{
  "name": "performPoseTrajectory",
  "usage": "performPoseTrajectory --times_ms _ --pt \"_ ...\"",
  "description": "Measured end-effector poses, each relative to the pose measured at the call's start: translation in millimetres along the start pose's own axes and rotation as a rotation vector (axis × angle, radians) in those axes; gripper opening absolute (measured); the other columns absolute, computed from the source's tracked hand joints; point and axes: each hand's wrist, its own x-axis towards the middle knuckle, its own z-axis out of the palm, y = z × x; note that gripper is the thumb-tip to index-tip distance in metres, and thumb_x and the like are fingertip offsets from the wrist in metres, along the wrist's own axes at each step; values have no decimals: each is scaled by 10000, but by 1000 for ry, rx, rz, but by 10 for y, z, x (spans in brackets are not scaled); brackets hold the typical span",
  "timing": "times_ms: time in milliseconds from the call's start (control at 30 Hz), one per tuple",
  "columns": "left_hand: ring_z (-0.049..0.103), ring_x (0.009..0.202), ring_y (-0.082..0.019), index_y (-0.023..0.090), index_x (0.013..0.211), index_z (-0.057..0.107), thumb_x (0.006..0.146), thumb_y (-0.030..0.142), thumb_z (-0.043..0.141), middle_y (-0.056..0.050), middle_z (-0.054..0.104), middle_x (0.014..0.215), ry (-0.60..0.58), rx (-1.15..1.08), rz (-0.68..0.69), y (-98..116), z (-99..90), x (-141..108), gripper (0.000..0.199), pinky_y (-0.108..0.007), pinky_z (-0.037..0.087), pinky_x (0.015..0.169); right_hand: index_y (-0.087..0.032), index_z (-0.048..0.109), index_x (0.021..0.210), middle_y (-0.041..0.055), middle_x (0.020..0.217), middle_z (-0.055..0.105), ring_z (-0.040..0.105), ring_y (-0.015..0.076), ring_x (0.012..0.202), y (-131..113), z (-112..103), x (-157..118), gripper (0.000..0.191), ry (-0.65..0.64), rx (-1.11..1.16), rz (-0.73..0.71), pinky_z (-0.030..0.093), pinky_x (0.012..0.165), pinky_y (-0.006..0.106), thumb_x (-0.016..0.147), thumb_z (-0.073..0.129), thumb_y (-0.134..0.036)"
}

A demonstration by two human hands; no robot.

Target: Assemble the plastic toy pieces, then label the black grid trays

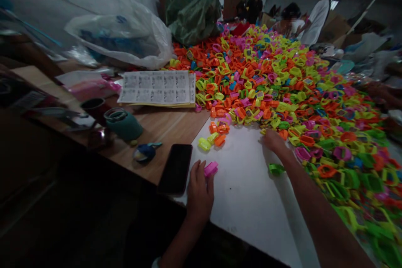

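My left hand (200, 190) is closed on a pink plastic piece (211, 169) over the white board (241, 192), just right of a black phone (176, 169). Farther out, my right hand (274, 141) reaches to the near edge of a big heap of colourful plastic pieces (257, 79). Its fingers are drawn together at a small yellow bit, too small to make out. A green piece (276, 169) lies below my right wrist. Several orange and yellow pieces (204, 144) sit between my hands and the heap.
On the wooden table (176, 123) are a printed sheet (157, 88), a teal jar (124, 124) and a small blue item (144, 153). Behind them stand a clear plastic bag (122, 37) and green sacks (194, 12). Several people (317, 14) are beyond the heap.
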Motion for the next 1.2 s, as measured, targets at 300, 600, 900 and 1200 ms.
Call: performPoseTrajectory --times_ms 300,600,900,1200 --pt "545 1080 -230 168 1033 614 885 227 442 -114 579 1167 -191 -75 75 39 -73 -11 235 -458 468 935 -225 543 1116 11 976 652 600 134 820 -698 -14 -1314 306 -170 609 -514 464 736 247 829 541 -332" --pt "560 1073 -166 182 1194 476 905 385 387 -87 585 1181 -414 -630 -414 453 -271 -245 364 -306 447 933 -199 542 855 -26 661 542 485 118 585 -988 425 -2160 229 -131 1010 -130 418 546 227 816 541 -425" --pt "556 685 -119 189 1061 523 905 419 364 4 615 804 -528 -448 -351 495 -381 -212 320 -237 440 654 -207 491 953 -18 698 559 526 113 579 -814 219 -2283 268 -216 1138 -100 456 543 229 823 560 -431" --pt "591 799 -140 185 884 637 898 385 410 -23 658 842 -574 -391 -208 447 -371 -231 303 -247 445 732 -230 536 935 3 818 622 580 139 701 -663 227 -2191 185 -156 836 -349 453 630 241 852 545 -395"
